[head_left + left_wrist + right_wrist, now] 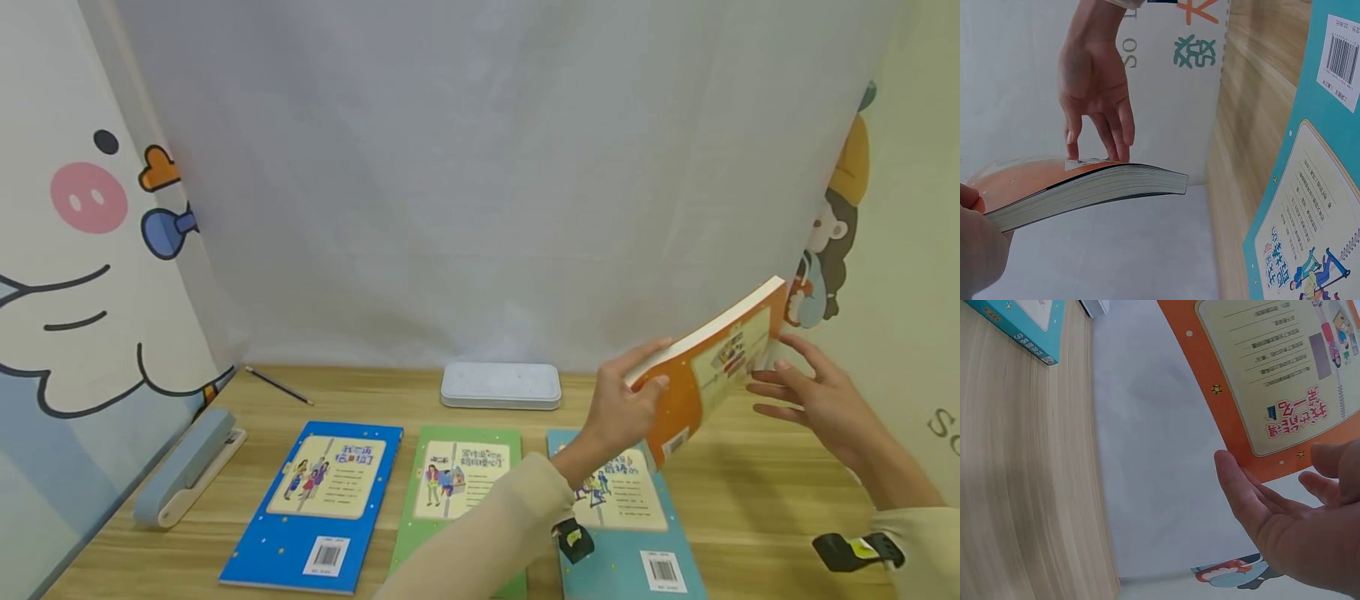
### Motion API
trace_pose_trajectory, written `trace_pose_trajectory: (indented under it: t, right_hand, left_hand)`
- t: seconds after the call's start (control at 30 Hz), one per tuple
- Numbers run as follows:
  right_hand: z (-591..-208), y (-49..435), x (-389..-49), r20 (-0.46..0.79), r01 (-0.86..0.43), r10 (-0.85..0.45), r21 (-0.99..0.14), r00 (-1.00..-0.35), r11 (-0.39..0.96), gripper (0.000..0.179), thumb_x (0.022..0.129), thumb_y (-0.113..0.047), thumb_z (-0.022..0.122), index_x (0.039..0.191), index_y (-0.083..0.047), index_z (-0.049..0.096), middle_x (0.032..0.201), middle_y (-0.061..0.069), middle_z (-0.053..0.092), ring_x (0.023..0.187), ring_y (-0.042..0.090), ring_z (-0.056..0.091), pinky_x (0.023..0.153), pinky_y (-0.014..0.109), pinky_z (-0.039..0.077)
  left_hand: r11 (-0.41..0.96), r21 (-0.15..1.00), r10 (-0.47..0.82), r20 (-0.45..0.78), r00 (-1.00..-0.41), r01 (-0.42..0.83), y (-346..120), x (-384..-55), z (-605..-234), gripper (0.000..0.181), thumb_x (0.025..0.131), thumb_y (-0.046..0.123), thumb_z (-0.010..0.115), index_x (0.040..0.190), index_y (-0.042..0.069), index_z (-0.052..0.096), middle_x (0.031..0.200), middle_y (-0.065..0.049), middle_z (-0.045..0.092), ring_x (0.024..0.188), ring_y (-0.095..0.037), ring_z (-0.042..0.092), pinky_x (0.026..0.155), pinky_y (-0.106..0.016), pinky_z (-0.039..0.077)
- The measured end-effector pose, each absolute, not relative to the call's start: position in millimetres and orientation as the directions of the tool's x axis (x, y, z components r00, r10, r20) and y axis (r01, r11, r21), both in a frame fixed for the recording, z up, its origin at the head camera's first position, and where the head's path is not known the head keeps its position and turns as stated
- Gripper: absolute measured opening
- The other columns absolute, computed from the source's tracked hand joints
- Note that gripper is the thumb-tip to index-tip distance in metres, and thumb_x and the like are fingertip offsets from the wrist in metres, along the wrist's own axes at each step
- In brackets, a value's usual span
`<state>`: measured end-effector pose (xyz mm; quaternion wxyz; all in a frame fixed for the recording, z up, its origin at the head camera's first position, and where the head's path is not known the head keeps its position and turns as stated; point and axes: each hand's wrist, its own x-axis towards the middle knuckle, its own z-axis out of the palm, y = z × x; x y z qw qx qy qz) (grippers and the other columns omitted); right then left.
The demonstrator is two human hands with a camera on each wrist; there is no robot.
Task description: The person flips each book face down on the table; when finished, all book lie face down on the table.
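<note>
An orange book (675, 404) is held tilted above the right part of the table. My left hand (622, 404) grips its left end, thumb on the cover that faces me; the left wrist view shows the page block (1097, 190) slightly bowed. At the other end, my right hand (828, 408) has its fingers spread loosely. In the right wrist view its fingertips (1227, 464) are at the book's edge; whether they touch it I cannot tell. Below lies a teal book (622, 554), partly covered by my left hand and the orange book.
A green book (431, 533), partly behind my left forearm, and a blue book (277, 550) lie left of the teal one. A stapler (187, 467) stands at the table's left edge, a pencil (279, 385) behind it. A pale case (500, 385) sits by the back curtain (480, 183).
</note>
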<state>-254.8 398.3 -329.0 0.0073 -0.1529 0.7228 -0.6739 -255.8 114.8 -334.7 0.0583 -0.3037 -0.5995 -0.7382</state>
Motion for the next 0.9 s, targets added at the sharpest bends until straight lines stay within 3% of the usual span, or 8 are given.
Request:
trace_pose_trajectory:
  t: [0.13,0.27,0.4,0.6,0.9]
  right_hand:
    - [-338.8,396.3,-260.3,0.191,-0.172,-0.281,-0.981,-0.94,-0.092,0.064,0.109,-0.016,0.035,0.16,-0.027,-0.001,0.113,-0.012,0.07,0.102,0.006,0.07,0.08,0.026,0.061]
    - [-349.5,392.6,-265.9,0.202,-0.109,-0.332,-0.954,-0.921,-0.278,0.052,0.109,-0.007,0.032,0.152,-0.031,0.015,0.12,-0.005,0.066,0.107,0.013,0.069,0.086,0.034,0.061]
    - [-358.1,388.9,-269.2,0.229,-0.069,-0.364,-0.913,-0.903,-0.402,0.047,0.108,-0.002,0.029,0.146,-0.03,0.022,0.123,-0.001,0.062,0.109,0.018,0.068,0.09,0.038,0.06]
    - [-364.3,388.2,-268.8,0.247,-0.069,-0.36,-0.896,-0.9,-0.439,0.047,0.107,0.0,0.029,0.142,-0.03,0.024,0.12,0.002,0.06,0.106,0.019,0.068,0.089,0.04,0.06]
    - [-372.2,392.1,-266.3,0.202,-0.061,-0.316,-0.911,-0.927,-0.407,0.044,0.106,0.002,0.032,0.135,-0.029,0.022,0.115,0.001,0.059,0.101,0.019,0.069,0.085,0.04,0.061]
  left_hand:
    - [-0.289,0.842,0.275,0.528,-0.803,0.455,112.7,-255.6,-333.5,0.045,0.093,-0.011,0.054,0.136,-0.001,0.059,0.131,-0.027,0.062,0.093,-0.026,0.072,0.07,-0.026,0.061]
    - [-0.289,0.85,0.283,0.516,-0.808,0.441,112.2,-253.7,-332.5,0.045,0.092,-0.011,0.055,0.136,0.001,0.059,0.133,-0.024,0.061,0.091,-0.02,0.071,0.07,-0.025,0.061]
    - [-0.28,0.864,0.293,0.493,-0.819,0.42,111.8,-252.2,-333.8,0.045,0.092,-0.011,0.055,0.136,0.002,0.06,0.135,-0.022,0.061,0.091,-0.017,0.07,0.071,-0.025,0.061]
    - [-0.274,0.874,0.313,0.475,-0.822,0.401,111.2,-252.6,-335.3,0.044,0.093,-0.01,0.055,0.135,0.002,0.06,0.132,-0.023,0.063,0.093,-0.02,0.07,0.072,-0.026,0.061]
    - [-0.187,0.894,0.359,0.448,-0.819,0.407,112.0,-250.9,-336.8,0.043,0.096,-0.007,0.055,0.136,0.007,0.061,0.131,-0.02,0.064,0.09,-0.009,0.067,0.071,-0.02,0.058]
